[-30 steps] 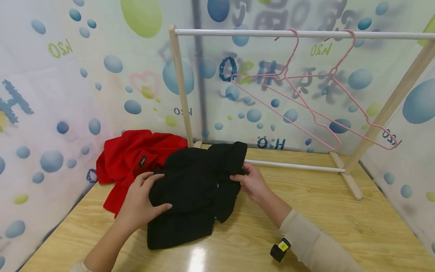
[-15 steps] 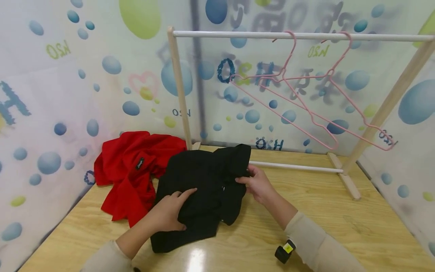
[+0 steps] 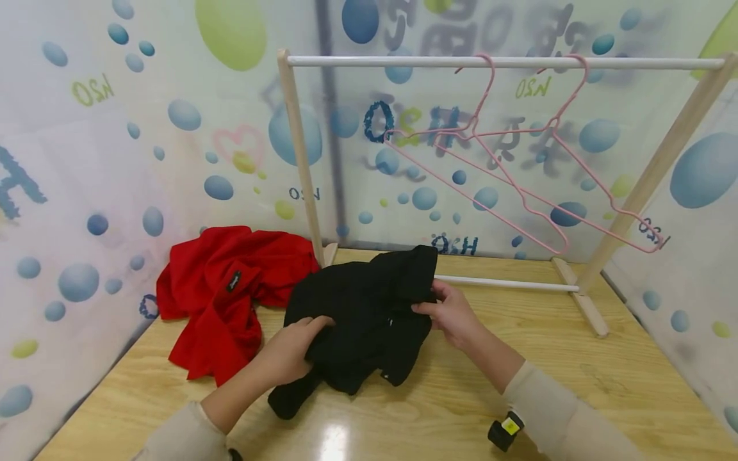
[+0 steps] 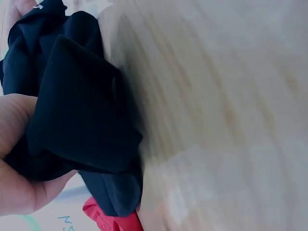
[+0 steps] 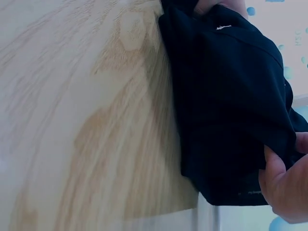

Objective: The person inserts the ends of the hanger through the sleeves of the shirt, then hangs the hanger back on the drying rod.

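A bunched black garment (image 3: 357, 307) with a small white mark lies over the middle of the table, its kind unclear among the folds. My left hand (image 3: 290, 351) grips its near left part, thumb and fingers closed on gathered cloth. In the left wrist view, a fold of the garment (image 4: 82, 106) stands up beside that hand. My right hand (image 3: 455, 315) pinches the right edge below a raised flap. The right wrist view shows the thumb of the right hand (image 5: 288, 185) on the cloth, the other fingers partly hidden behind it.
A crumpled red garment (image 3: 219, 288) with a black label lies to the left. Behind stands a rack with a white rail (image 3: 403, 62) and wooden posts (image 3: 302, 160). Two pink wire hangers (image 3: 478, 134) hang from it. Patterned sheets enclose the wooden table (image 3: 519, 358).
My left hand has moved from the black garment's left side onto its lower part and gathered the cloth, so its near edge bunches up. The right hand keeps its pinch, shifting slightly right.
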### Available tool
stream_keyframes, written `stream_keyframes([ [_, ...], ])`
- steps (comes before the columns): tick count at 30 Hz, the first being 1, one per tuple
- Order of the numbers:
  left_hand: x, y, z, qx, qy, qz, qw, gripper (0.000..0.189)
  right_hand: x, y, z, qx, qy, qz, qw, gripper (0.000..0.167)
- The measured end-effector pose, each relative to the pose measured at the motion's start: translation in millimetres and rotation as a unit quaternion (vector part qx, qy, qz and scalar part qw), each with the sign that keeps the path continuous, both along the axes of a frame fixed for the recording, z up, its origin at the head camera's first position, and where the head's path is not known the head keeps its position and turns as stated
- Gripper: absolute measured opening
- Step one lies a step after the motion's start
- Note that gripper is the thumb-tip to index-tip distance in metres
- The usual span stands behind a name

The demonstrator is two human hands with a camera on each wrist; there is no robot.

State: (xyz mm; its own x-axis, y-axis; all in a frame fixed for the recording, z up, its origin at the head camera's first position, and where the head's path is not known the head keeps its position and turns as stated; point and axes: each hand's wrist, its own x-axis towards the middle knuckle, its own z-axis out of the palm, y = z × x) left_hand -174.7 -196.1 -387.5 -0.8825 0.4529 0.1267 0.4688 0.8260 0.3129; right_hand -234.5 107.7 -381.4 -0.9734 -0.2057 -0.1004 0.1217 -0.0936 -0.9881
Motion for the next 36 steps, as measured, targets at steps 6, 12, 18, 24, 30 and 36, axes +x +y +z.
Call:
stream_keyframes([
  [6, -5.1, 10.0, 4.4, -0.005, 0.041, 0.009, 0.9991, 0.070, 3.5, 15.1, 8.3, 0.019, 0.013, -0.012, 0.9997, 0.046],
  [12, -8.4, 23.9, 14.8, -0.004, 0.059, 0.009, 0.9982, 0.071, 6.7, 30.6, 15.5, 0.020, 0.017, -0.028, 0.9993, 0.048],
  [18, -15.3, 38.7, 16.9, 0.006, 0.098, -0.005, 0.9952, 0.072, 11.9, 45.2, 17.6, 0.003, 0.029, -0.045, 0.9985, 0.049],
  [24, -22.4, 52.3, 17.4, 0.018, 0.126, -0.019, 0.9917, 0.072, 19.7, 59.9, 19.2, 0.012, 0.030, -0.061, 0.9976, 0.047],
  [30, -35.4, 64.1, 16.7, 0.007, 0.143, -0.022, 0.9895, 0.074, 25.4, 74.3, 18.1, 0.017, 0.028, -0.070, 0.9970, 0.048],
  [36, -54.2, 74.7, 16.5, 0.002, 0.147, -0.029, 0.9887, 0.074, 29.3, 86.4, 11.7, -0.010, 0.021, -0.097, 0.9950, 0.038],
])
